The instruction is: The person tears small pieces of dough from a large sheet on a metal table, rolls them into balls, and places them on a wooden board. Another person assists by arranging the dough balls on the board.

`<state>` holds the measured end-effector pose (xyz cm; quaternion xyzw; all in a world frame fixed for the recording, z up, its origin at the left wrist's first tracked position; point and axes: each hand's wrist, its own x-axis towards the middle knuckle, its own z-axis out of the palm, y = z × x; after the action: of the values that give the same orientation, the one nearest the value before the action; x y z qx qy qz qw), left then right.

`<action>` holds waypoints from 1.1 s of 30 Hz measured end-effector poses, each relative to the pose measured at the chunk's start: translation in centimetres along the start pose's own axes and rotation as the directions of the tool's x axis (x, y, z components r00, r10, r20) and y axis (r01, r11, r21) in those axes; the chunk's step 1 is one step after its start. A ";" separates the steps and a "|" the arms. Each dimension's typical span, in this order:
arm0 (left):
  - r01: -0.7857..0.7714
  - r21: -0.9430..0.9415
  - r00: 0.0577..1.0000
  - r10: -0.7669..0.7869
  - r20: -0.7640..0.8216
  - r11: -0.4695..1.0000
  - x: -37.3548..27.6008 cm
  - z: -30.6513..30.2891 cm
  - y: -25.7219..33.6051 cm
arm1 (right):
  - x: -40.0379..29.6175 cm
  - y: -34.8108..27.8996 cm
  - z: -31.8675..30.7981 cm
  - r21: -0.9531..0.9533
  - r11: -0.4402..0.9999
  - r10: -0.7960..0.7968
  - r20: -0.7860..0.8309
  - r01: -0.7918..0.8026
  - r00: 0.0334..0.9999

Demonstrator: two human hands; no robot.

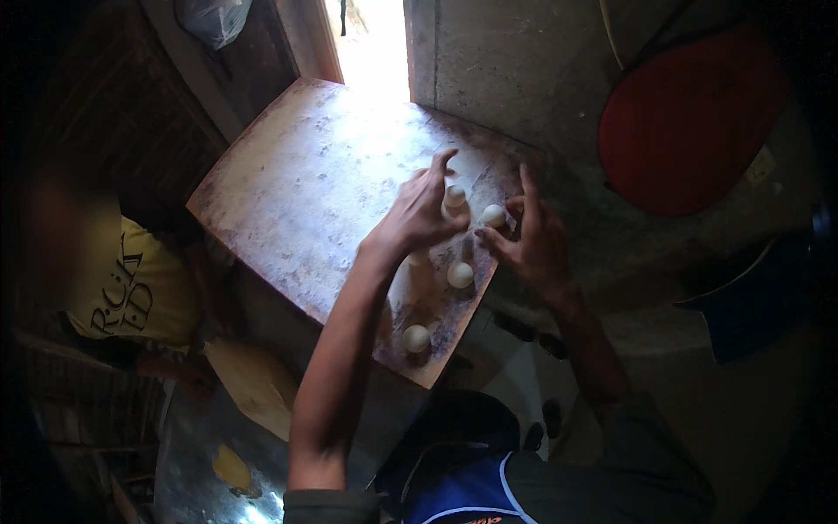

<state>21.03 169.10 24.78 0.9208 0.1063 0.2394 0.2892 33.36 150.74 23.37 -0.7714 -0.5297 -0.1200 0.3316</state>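
Note:
My left hand [422,213] is over the right part of a worn wooden board dusted with white powder [281,183], its fingers spread around a small pale ball [454,196] that looks like dough. My right hand [533,242], at the board's right edge, has its thumb and fingers at another pale ball [493,216]; whether it grips the ball is hard to tell. Nearer to me, two more such balls [460,275] [416,338] lie on the board. Another pale round shape [417,257] is partly hidden behind my left wrist.
At the left is a person in a yellow shirt [157,288], a hand near a pale flat piece [255,380]. A dark, shiny surface [196,439] below bears a yellowish lump [232,469]. A concrete wall [510,65] with a red round object [687,124] stands beyond the board.

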 end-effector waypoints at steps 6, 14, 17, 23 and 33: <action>0.269 -0.129 0.830 -0.298 -0.472 0.954 -20.1 -10.0 5.6 | -7.2 -6.8 -2.9 0.536 0.838 -0.017 -0.165 0.104 0.986; 0.695 -0.600 -0.055 -0.803 -0.594 0.396 -51.0 -2.3 7.0 | -22.8 -19.3 11.0 0.817 0.573 -0.650 0.411 0.057 0.639; 0.882 -0.461 -0.178 -0.836 -0.519 0.099 -52.4 6.3 8.9 | -26.0 -21.8 17.3 0.774 0.619 -0.665 0.427 0.132 0.613; 0.970 -0.099 0.063 -0.622 -0.780 0.222 -51.0 11.4 4.7 | -28.1 -23.2 15.4 0.498 0.735 -0.391 0.866 -0.461 0.312; 0.747 -0.665 -0.050 -0.998 -0.037 -0.013 -52.9 5.3 16.5 | -32.7 -25.9 19.5 0.181 0.552 -0.316 0.949 -0.814 -0.003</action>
<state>-20.98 135.49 10.55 0.3938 0.7106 0.2339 0.5341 -6.55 144.76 1.18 -0.4957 -0.4054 0.7463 0.1814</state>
